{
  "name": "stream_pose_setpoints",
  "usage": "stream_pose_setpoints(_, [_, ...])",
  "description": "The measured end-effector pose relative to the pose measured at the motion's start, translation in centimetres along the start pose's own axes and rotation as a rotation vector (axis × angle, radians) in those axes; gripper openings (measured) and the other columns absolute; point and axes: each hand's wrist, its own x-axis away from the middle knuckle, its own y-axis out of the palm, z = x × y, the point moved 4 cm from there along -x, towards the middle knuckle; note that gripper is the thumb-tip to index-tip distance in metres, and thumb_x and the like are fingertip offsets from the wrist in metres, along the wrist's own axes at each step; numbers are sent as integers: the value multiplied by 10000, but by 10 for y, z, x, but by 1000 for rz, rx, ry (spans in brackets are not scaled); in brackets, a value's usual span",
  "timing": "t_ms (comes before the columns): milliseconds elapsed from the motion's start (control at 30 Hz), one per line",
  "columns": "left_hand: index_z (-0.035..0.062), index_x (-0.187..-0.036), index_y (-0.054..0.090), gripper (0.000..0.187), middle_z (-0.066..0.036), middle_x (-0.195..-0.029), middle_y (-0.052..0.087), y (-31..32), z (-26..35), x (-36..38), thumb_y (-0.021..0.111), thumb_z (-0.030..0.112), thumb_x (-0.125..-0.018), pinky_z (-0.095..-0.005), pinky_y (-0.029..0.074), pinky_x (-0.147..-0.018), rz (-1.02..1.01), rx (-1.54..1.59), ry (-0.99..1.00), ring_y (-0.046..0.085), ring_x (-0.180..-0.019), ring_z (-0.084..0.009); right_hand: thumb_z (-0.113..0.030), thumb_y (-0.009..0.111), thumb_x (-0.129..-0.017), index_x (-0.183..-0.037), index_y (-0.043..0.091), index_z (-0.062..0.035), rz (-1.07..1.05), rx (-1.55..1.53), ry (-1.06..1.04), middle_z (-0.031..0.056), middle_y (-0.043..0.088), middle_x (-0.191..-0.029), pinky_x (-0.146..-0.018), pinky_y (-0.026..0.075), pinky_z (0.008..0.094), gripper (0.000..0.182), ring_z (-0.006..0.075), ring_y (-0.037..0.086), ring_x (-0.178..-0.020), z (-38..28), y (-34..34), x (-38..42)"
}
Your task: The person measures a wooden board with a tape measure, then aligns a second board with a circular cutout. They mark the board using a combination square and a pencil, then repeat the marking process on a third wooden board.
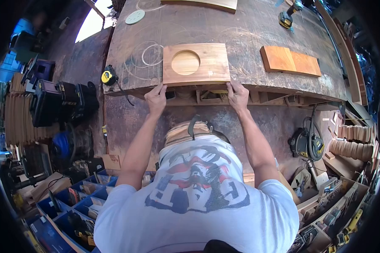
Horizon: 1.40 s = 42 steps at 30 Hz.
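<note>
A rectangular wooden board (215, 63) with a round recess cut into its left half lies at the front edge of the workbench. My left hand (156, 99) grips its near left corner, fingers closed at the edge. At the near right corner, my right hand (238, 96) holds the board the same way. The undersides of both grips are hidden.
On the workbench (249, 40) lie two orange-brown wood blocks (289, 61), a yellow tape measure (109, 76), a round sanding disc (135, 17), a cordless drill (286, 19) and another board (202, 3). A black vacuum (305, 141) stands lower right; blue bins (78, 204) lower left.
</note>
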Motion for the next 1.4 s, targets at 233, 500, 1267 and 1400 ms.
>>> stream_pose_setpoints(233, [3, -1148, 754, 230, -189, -928, 762, 2, -13, -3, 717, 124, -956, -322, 553, -753, -12, -13, 37, 739, -823, -191, -191, 703, -935, -1064, 754, -74, -69, 141, -18, 171, 743, -983, -753, 568, 444, 182, 376, 713, -886, -6, -7, -5])
stream_pose_setpoints(500, [-6, -1135, 759, 258, -158, -895, 773, -1, -5, -6, 736, 165, -943, -318, 539, -770, -45, -1, -11, 706, -782, -154, -135, 703, -918, -1116, 749, -59, -134, 80, 27, 173, 742, -1073, -846, 565, 429, 217, 370, 712, -974, -12, -16, -12])
stream_pose_setpoints(1267, [-10, -1076, 761, 212, -178, -781, 726, -1, -5, -6, 723, 158, -951, -336, 535, -675, -57, -115, 25, 720, -690, -211, -116, 736, -910, -1163, 750, -27, -4, -134, 346, 187, 763, -1065, -861, 562, 337, 269, 268, 762, -965, 5, 3, 2])
stream_pose_setpoints(1400, [-25, -1114, 756, 215, -165, -832, 761, 4, -2, 0, 719, 116, -955, -315, 562, -681, 13, 28, -7, 751, -727, -191, -128, 738, -914, -1164, 751, -30, 1, -127, 295, 187, 764, -1073, -876, 563, 338, 269, 268, 761, -977, 2, 0, 0])
